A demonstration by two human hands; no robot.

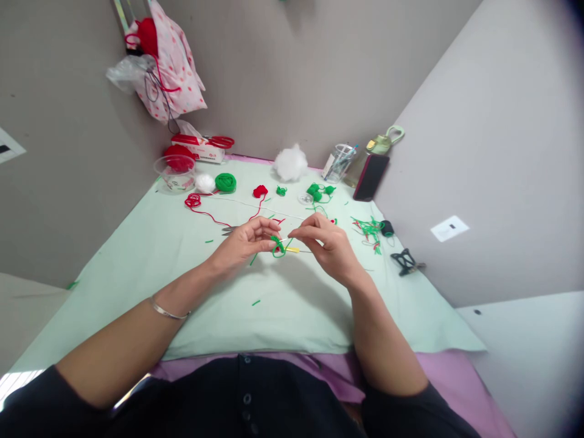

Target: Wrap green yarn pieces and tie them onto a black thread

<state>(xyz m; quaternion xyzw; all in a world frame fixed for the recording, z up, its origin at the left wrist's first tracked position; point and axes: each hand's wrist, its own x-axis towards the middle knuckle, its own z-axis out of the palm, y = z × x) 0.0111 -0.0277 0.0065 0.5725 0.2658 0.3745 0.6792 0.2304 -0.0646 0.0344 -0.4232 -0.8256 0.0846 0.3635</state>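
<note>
Fingers of the left hand point(241, 244) closed in a pinch on a small green yarn piece point(276, 244); those of the right hand point(329, 246) bunched nearly shut around a thin silvery tool point(283, 239), its tip at the yarn. At back left, a clear plastic tub point(179, 184) with a red yarn ball point(179, 157) inside, and behind it a tissue box point(207, 152) with red scissors point(219, 142) on top. At back right, a clear cup point(341, 174) of pens. On the wall, a spotted cloth bag point(176, 73), red yarn point(147, 36) at its mouth. Between the hands, above the pale green tablecloth point(301, 322), the green piece: curled, knobbly, with a loose strand looping below. Just beside it, a narrow yellow strip point(292, 249); cannot tell whether held or lying. Farther back, fluffy, cloudlike white stuffing point(291, 163), a tightly wound green ball point(225, 182), a round white ball point(205, 184), and, to the right, stringy, tangled green and red scraps point(370, 229).
</note>
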